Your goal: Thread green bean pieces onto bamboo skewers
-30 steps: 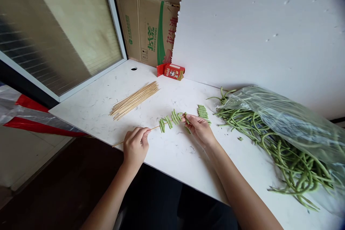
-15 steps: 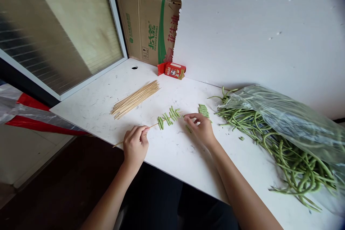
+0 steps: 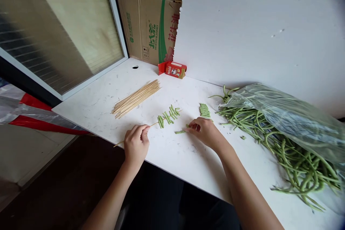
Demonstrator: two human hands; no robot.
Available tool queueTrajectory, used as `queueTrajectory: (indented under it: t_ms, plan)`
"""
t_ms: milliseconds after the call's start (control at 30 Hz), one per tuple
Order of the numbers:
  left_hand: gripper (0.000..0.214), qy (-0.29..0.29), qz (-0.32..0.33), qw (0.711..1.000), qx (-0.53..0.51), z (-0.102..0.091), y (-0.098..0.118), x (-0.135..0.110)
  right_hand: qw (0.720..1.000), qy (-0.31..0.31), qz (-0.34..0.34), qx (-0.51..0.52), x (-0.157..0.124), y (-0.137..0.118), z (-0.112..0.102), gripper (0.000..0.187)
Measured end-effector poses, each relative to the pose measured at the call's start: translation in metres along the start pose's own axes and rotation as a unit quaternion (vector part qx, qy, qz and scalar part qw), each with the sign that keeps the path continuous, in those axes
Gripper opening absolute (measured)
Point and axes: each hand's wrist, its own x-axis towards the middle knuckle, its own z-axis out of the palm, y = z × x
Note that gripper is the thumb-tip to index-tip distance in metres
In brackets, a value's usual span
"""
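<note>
My left hand [image 3: 137,142] is closed around the lower part of a bamboo skewer [image 3: 154,124], which slants up to the right over the white table. Several short pieces of green bean [image 3: 169,116] are threaded crosswise along it, and its bare tip shows beyond them. To the right, my right hand [image 3: 202,129] is low at the table with its fingers pinched on a cut bean piece [image 3: 180,132], whose end sticks out to the left. Just behind that hand lies a neat row of cut bean pieces [image 3: 205,110].
A bundle of bamboo skewers [image 3: 136,99] lies at the back left. Long green beans [image 3: 291,161] spill from a clear plastic bag [image 3: 285,111] on the right. A small red box [image 3: 175,69] stands before a cardboard box [image 3: 147,28]. The table's front edge runs below my hands.
My right hand has moved down from near the skewer's tip to the loose bean piece on the table and closed on it. My left hand keeps the skewer almost still.
</note>
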Motion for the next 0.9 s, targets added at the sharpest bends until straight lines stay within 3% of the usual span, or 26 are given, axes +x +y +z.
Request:
queueTrajectory:
  t_ms: [100,367,467,533,667,767,900]
  plan:
    - [0.015,-0.001,0.001,1.0,0.003,0.0,0.0,0.0,1.0,-0.012,0.014,0.0,0.0,-0.001,-0.001,0.015]
    - [0.014,-0.006,0.025,1.0,0.004,0.0,0.001,0.0,0.998,0.041,0.023,-0.038,0.0,-0.009,0.007,0.01]
    - [0.013,-0.005,0.04,0.999,-0.003,-0.001,0.0,-0.001,0.992,0.088,0.033,0.084,0.004,-0.006,0.009,0.018]
    - [0.013,-0.004,0.045,0.999,-0.008,-0.001,0.0,-0.001,0.96,0.105,0.069,0.252,0.008,-0.006,0.012,0.031]
    - [0.014,-0.01,0.047,0.999,-0.012,0.0,-0.001,-0.002,0.845,0.076,0.123,0.515,0.012,-0.013,0.018,0.043]
    - [0.015,-0.014,0.048,0.999,-0.011,0.001,-0.002,-0.003,0.799,0.056,0.138,0.582,0.011,-0.018,0.023,0.043]
    - [0.014,-0.016,0.049,0.999,-0.009,0.0,-0.002,-0.003,0.774,0.041,0.155,0.612,0.011,-0.018,0.028,0.04]
